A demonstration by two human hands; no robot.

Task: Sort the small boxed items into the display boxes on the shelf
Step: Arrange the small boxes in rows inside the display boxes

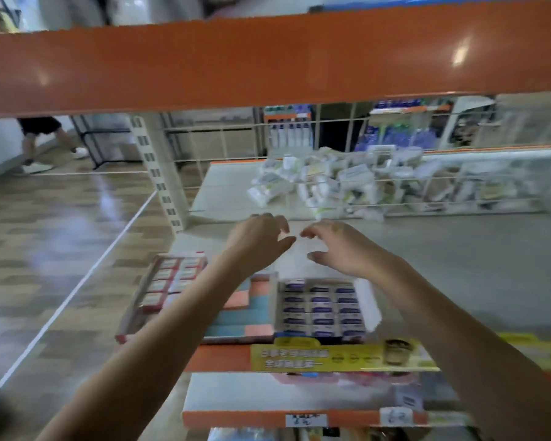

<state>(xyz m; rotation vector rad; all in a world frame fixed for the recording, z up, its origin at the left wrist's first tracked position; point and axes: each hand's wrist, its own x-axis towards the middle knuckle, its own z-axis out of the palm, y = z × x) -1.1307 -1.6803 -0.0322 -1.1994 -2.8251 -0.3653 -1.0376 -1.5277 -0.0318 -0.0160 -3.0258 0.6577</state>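
While both arms reach over the shelf (pixel 458 265), left hand (pixel 258 240) and right hand (pixel 337 246) hover with fingers loosely spread, holding nothing, above 2 display boxes, red-labelled box (pixel 169 281) left, purple-labelled box (pixel 322 308) right.

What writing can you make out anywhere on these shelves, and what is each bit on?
Yellow banner on the shelf edge: printed characters, too blurred to read.
Price tags on the lower shelf edge: handwritten numbers, unreadable.
Purple-labelled small boxes: print too small.
Red-labelled small boxes: print too blurred.
Nothing reads clearly.

Red display box (pixel 169 281), blue display box (pixel 323 308): filled, on shelf (pixel 442 265).
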